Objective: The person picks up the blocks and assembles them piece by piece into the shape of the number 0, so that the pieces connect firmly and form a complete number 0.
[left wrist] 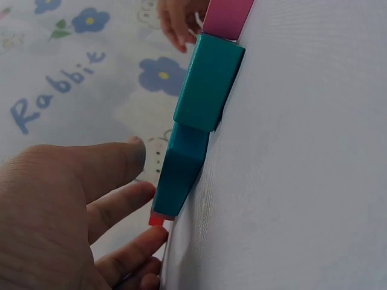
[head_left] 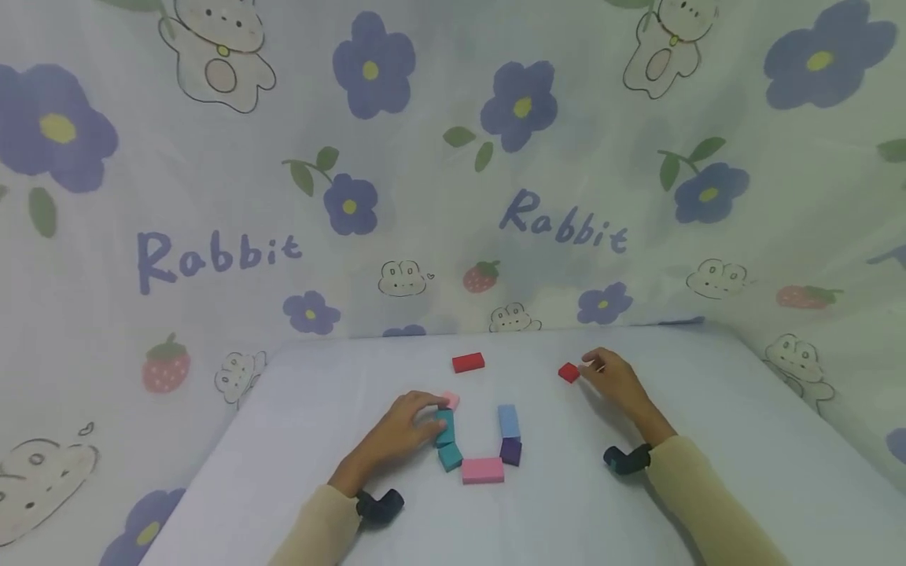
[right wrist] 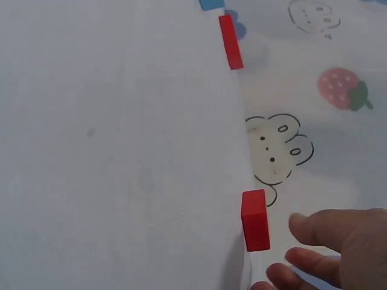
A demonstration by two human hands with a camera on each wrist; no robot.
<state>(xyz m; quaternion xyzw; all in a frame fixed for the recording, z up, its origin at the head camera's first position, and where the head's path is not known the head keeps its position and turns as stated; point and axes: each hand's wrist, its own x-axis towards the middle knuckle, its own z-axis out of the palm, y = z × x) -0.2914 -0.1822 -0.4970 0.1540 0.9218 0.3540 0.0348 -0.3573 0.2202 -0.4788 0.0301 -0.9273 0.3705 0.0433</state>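
Note:
My left hand (head_left: 405, 428) hovers over the left side of a U of blocks, its thumb and fingers spread apart. Under its fingertips are a light pink block (head_left: 450, 401) and a long teal block (head_left: 444, 428); a smaller teal block (head_left: 449, 457) adjoins the long one. In the left wrist view, a gap shows between the thumb (left wrist: 134, 158) and the teal blocks (left wrist: 208, 81). At the back right, my right hand (head_left: 614, 379) has its relaxed fingers right beside a small red block (head_left: 569, 373). The right wrist view shows that red block (right wrist: 256, 220) outside the fingers.
A pink block (head_left: 483, 471) forms the U's front, with a dark purple block (head_left: 510, 452) and a light blue block (head_left: 509, 422) up its right side. Behind lies a long red block (head_left: 469, 362). A patterned curtain (head_left: 425, 181) hangs behind the white table (head_left: 559, 503).

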